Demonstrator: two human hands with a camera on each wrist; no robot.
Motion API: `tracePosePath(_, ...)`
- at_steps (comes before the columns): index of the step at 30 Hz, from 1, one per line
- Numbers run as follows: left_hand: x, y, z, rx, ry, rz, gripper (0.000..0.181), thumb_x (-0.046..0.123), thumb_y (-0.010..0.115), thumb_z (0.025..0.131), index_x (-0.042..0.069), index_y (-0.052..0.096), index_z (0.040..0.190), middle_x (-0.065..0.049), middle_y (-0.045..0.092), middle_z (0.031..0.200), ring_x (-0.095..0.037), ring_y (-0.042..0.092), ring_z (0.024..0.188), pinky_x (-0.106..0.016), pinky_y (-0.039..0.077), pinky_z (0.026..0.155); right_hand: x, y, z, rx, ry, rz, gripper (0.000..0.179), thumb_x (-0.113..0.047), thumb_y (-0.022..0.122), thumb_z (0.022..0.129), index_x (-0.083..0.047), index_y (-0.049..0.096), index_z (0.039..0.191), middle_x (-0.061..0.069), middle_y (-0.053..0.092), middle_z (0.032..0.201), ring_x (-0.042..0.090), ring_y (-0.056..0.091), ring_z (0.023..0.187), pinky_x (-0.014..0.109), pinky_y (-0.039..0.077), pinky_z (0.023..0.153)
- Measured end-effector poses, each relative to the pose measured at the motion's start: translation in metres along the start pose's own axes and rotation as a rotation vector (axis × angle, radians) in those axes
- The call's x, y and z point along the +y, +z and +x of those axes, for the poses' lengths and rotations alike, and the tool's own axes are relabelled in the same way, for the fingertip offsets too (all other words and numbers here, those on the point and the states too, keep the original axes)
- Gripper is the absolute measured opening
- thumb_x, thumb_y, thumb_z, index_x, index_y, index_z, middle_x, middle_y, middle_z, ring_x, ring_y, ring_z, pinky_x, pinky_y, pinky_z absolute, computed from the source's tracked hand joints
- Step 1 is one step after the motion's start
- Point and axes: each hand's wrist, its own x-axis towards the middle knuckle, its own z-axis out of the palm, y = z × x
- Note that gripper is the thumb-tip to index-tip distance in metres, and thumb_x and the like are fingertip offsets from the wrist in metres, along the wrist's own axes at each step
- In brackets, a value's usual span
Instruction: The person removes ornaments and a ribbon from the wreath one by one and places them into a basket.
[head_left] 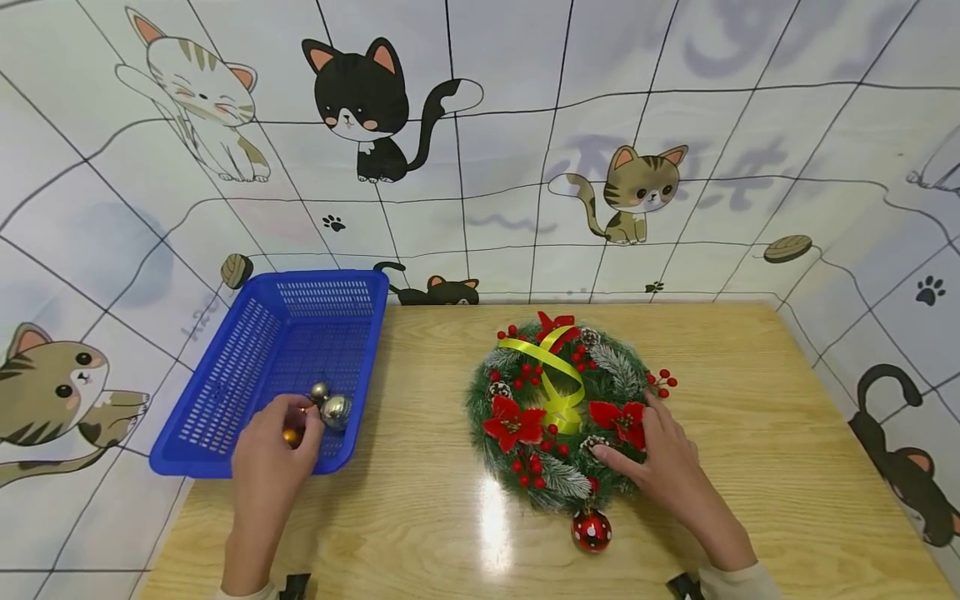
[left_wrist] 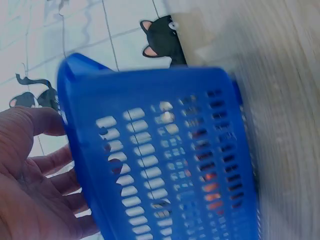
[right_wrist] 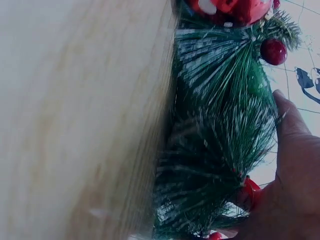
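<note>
A green Christmas wreath (head_left: 611, 379), trimmed with red poinsettias (head_left: 513, 423) and yellow ribbon (head_left: 564, 363), is laid flat on the wooden table (head_left: 427, 517). Its right side is touched by the right hand (head_left: 671, 462), thumb and fingers spread. A red dotted bauble (head_left: 592, 531) is seen at its near edge. Well apart, the left hand (head_left: 272, 454) is held at the blue basket (head_left: 367, 333), fingers bent beside small baubles (head_left: 336, 412); whether one is pinched cannot be told.
</note>
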Motion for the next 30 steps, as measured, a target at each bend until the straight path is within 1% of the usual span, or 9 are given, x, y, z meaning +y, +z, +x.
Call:
tracePosePath(3, 0.01, 0.001, -0.005, 0.004, 0.032, -0.068, 0.009, 0.004, 0.075, 0.097, 0.004, 0.075, 0.106, -0.008, 0.073, 0.088, -0.029, 0.064, 0.078, -0.042, 0.044, 0.071, -0.002, 0.0, 0.0, -0.016, 0.016, -0.013, 0.094, -0.061, 0.077, 0.096, 0.015, 0.043, 0.14, 0.041, 0.023, 0.167, 0.071, 0.031, 0.142, 0.089, 0.03, 0.1)
tracePosePath(8, 0.022, 0.008, -0.008, 0.02, 0.14, -0.182, 0.012, -0.005, 0.075, 0.093, 0.0, 0.075, 0.104, -0.011, 0.074, 0.09, -0.031, 0.068, 0.084, -0.04, 0.04, 0.082, -0.008, 0.003, -0.002, -0.01, 0.034, -0.035, 0.098, -0.064, 0.075, 0.097, 0.018, 0.041, 0.139, 0.045, 0.026, 0.161, 0.073, 0.033, 0.14, 0.089, 0.03, 0.101)
tracePosePath(10, 0.024, 0.011, -0.008, 0.02, 0.175, -0.201, 0.014, -0.007, 0.076, 0.092, 0.0, 0.074, 0.103, -0.009, 0.074, 0.09, -0.03, 0.069, 0.084, -0.04, 0.042, 0.083, -0.01, 0.005, -0.004, -0.007, 0.045, -0.033, 0.098, -0.064, 0.075, 0.097, 0.017, 0.04, 0.139, 0.045, 0.025, 0.162, 0.072, 0.032, 0.14, 0.089, 0.029, 0.102)
tracePosePath(13, 0.027, 0.015, -0.01, 0.0, 0.202, -0.209, 0.016, -0.008, 0.076, 0.091, 0.001, 0.074, 0.103, -0.006, 0.073, 0.09, -0.026, 0.069, 0.083, -0.036, 0.044, 0.083, -0.012, 0.006, -0.005, 0.001, 0.059, -0.028, 0.098, -0.065, 0.074, 0.097, 0.017, 0.041, 0.138, 0.046, 0.025, 0.162, 0.073, 0.031, 0.14, 0.089, 0.029, 0.102)
tracePosePath(17, 0.031, 0.018, -0.014, -0.036, 0.203, -0.204, 0.015, -0.005, 0.077, 0.093, 0.005, 0.074, 0.103, -0.002, 0.073, 0.091, -0.023, 0.069, 0.085, -0.033, 0.044, 0.082, -0.014, 0.009, -0.004, 0.001, 0.086, -0.035, 0.098, -0.069, 0.072, 0.097, 0.016, 0.042, 0.135, 0.046, 0.024, 0.162, 0.072, 0.032, 0.139, 0.087, 0.033, 0.098)
tracePosePath(19, 0.032, 0.019, -0.015, -0.03, 0.212, -0.202, 0.014, -0.005, 0.076, 0.093, 0.005, 0.074, 0.102, -0.002, 0.073, 0.092, -0.024, 0.069, 0.086, -0.033, 0.045, 0.082, -0.016, 0.01, -0.004, -0.007, 0.105, -0.041, 0.099, -0.07, 0.071, 0.097, 0.016, 0.042, 0.135, 0.047, 0.023, 0.162, 0.072, 0.031, 0.14, 0.087, 0.033, 0.099)
tracePosePath(23, 0.039, 0.02, -0.017, -0.027, 0.2, -0.241, 0.013, -0.006, 0.075, 0.092, 0.003, 0.074, 0.102, -0.002, 0.073, 0.093, -0.025, 0.068, 0.088, -0.035, 0.046, 0.082, -0.019, 0.01, -0.004, -0.035, 0.151, -0.042, 0.108, -0.073, 0.069, 0.096, 0.019, 0.038, 0.142, 0.048, 0.016, 0.165, 0.073, 0.026, 0.143, 0.088, 0.027, 0.104)
tracePosePath(27, 0.049, 0.024, -0.022, -0.092, 0.149, -0.288, 0.015, -0.006, 0.077, 0.092, 0.004, 0.075, 0.102, 0.0, 0.073, 0.095, -0.022, 0.069, 0.093, -0.039, 0.047, 0.088, -0.022, 0.009, -0.004, -0.043, 0.175, -0.037, 0.111, -0.074, 0.069, 0.096, 0.021, 0.036, 0.143, 0.05, 0.009, 0.165, 0.074, 0.022, 0.144, 0.089, 0.024, 0.106)
tracePosePath(30, 0.057, 0.03, -0.027, -0.131, 0.15, -0.306, 0.016, -0.005, 0.078, 0.092, 0.008, 0.075, 0.102, 0.003, 0.074, 0.096, -0.019, 0.068, 0.094, -0.04, 0.046, 0.091, -0.023, 0.01, -0.004, -0.041, 0.176, -0.039, 0.109, -0.073, 0.069, 0.096, 0.021, 0.038, 0.14, 0.051, 0.008, 0.165, 0.075, 0.022, 0.145, 0.089, 0.026, 0.106)
